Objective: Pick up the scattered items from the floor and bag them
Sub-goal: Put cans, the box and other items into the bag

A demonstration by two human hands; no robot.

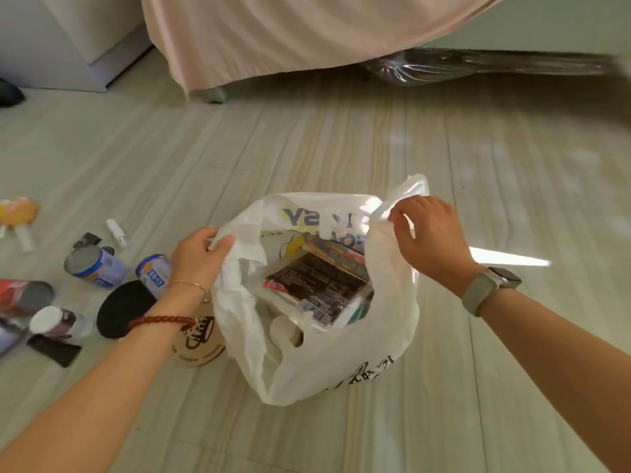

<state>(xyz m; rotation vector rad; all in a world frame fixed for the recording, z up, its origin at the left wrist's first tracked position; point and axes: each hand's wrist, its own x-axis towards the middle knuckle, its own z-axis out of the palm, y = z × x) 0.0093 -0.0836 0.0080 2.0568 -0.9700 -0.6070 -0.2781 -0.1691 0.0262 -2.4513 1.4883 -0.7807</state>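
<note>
A white plastic bag (327,367) stands on the floor, its mouth held wide. My left hand (199,256) grips the left handle and my right hand (428,238) pinches the right handle. Inside lie a dark printed packet (317,285) and a white lid (283,331). Scattered on the floor to the left are a blue can (94,266), a second blue can (153,271), a red can (24,297), a white-capped bottle (54,322), a black disc (119,308) and a small spray bottle (116,232).
A brown paper cup (201,343) lies beside the bag under my left wrist. A black packet (54,349) and a biscuit-shaped item (18,209) lie at far left. A pink-draped bed (273,39) and a white cabinet (61,39) stand behind.
</note>
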